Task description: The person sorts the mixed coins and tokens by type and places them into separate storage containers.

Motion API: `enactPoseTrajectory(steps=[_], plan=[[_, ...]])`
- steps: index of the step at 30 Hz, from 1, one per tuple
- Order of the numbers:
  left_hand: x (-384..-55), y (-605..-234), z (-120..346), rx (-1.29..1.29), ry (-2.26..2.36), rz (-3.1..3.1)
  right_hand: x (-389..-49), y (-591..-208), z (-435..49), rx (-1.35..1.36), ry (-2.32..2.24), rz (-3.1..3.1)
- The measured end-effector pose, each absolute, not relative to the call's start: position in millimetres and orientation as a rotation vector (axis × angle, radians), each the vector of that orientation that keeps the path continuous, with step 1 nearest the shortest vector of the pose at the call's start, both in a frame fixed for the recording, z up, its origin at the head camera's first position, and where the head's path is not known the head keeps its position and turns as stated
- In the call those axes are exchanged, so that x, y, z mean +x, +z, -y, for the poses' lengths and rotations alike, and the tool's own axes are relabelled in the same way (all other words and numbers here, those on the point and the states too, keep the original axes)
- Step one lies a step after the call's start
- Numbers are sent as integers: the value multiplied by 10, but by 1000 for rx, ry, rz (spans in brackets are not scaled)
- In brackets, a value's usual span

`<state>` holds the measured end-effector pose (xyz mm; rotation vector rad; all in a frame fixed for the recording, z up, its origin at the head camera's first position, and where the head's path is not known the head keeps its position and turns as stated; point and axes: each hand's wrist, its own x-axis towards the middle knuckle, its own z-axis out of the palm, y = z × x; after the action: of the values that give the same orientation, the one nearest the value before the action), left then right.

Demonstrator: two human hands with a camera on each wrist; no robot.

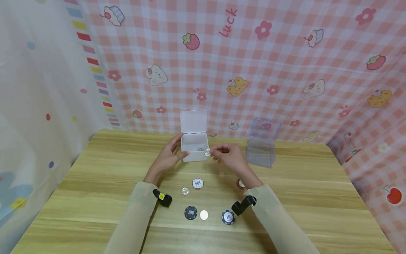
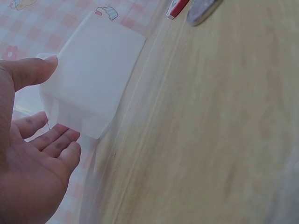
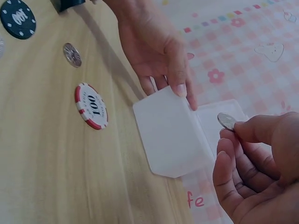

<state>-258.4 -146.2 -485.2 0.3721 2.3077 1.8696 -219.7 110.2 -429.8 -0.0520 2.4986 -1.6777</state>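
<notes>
A white plastic box [image 1: 195, 156] stands with its lid raised at the back of the table. My left hand [image 1: 168, 155] holds it by the left side, thumb on the front rim and fingers along the side wall. Between thumb and index finger, my right hand [image 1: 231, 157] pinches a silver coin [image 3: 226, 121] by its edge, close to the box's front right corner. Inside the box lies something small and shiny like a coin [image 1: 201, 149]. In the right wrist view, the box's front wall [image 3: 168, 135] hides its inside.
A clear purplish box [image 1: 261, 155] stands lid-up to the right. Nearer me lie a red-and-white 100 chip [image 1: 197, 183], a silver coin [image 1: 185, 191], a black 100 chip [image 1: 190, 212], a pale coin [image 1: 204, 215] and a blue 10 chip [image 1: 228, 217]. My right wrist partly covers a red chip [image 1: 241, 183].
</notes>
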Motion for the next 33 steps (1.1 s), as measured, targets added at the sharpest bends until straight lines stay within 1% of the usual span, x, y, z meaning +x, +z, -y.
enactPoseTrajectory(steps=[8, 18, 33], plan=[[-2573, -4839, 1476, 372, 1861, -2318, -2372, -4294, -1061, -26, -1755, -2448], [-2595, -4853, 1469, 386, 1860, -2325, -2533, -4321, -1024, -18, -1723, -2524], [-2583, -4842, 1467, 405, 1861, -2315, -2597, -4325, -993, -20, -1692, -2479]])
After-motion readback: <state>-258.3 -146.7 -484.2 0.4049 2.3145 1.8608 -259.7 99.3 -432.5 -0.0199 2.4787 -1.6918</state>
